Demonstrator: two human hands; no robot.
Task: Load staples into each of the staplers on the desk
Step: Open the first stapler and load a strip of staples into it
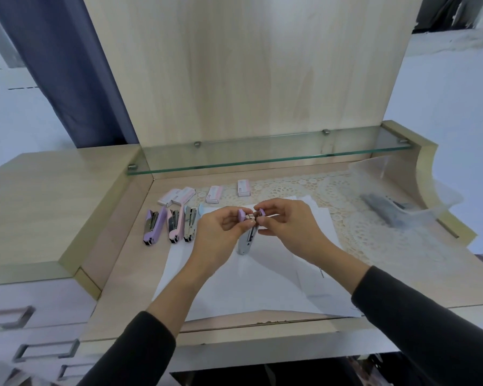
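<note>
A light wooden desk point(129, 274) carries white paper sheets point(248, 288) in the near middle and a lace doily point(360, 218) at the far right. At the left, a purple stapler point(152, 227), a pink stapler point(175, 225) and a blue stapler point(190, 224) lie side by side. Four staple boxes point(214, 194) sit beyond them. A clear plastic bag point(402, 201) rests on the doily.

Three staplers point(174, 227) left of paper point(248, 288), staple boxes point(214, 194) behind, perhaps a bag point(402, 196) right

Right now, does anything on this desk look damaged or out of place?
The desk's front edge looks chipped, with a ragged brown strip below the paper sheets. Two staple boxes at the back left lie overlapped and askew. Nothing appears spilled.
</note>
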